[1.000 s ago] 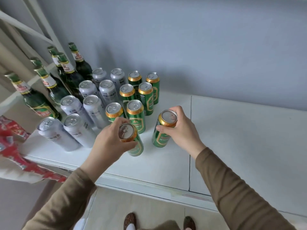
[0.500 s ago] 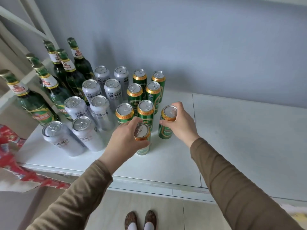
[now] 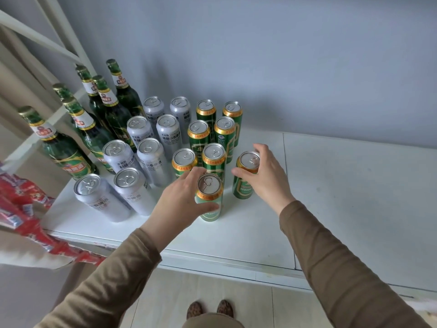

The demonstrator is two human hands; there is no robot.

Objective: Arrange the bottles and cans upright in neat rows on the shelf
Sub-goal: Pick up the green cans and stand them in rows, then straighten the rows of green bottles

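Green metal cans (image 3: pixel 209 197), cylindrical, gripped by both hands, smooth white shelf (image 3: pixel 343 197)

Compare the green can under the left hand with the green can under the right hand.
The left hand's can stands nearer the shelf's front edge; the right hand's can sits farther back and to the right. The left hand wraps its can's side; the right hand grips its can's rim. Both stand upright, green with gold rims.
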